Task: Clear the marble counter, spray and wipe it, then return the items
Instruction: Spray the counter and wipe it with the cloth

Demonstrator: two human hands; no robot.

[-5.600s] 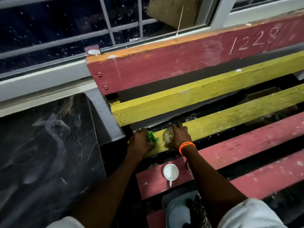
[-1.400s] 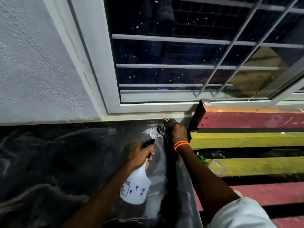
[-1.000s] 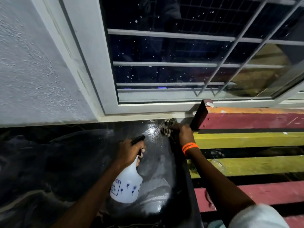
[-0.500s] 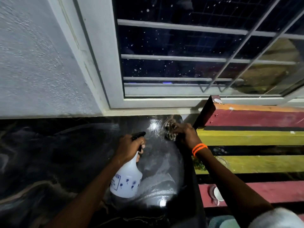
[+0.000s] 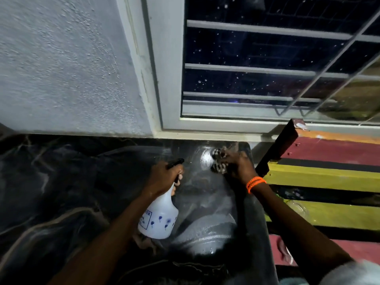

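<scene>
Left hand (image 5: 162,177) gripping sprayer (image 5: 159,217) by the neck, bottle hanging below the fist over counter (image 5: 61,192). Right hand (image 5: 236,165) curled on patterned cloth (image 5: 219,160), pressed to the wet far corner, just right of the sprayer nozzle.

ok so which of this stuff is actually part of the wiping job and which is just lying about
In the job:
- spray bottle, gripped by the left hand
- patterned cloth, pressed on the counter by the right hand
- marble counter, wet and shiny near the cloth

Just lying about:
- painted wooden bench
- clear glass item on its yellow slat
- window grille
</scene>
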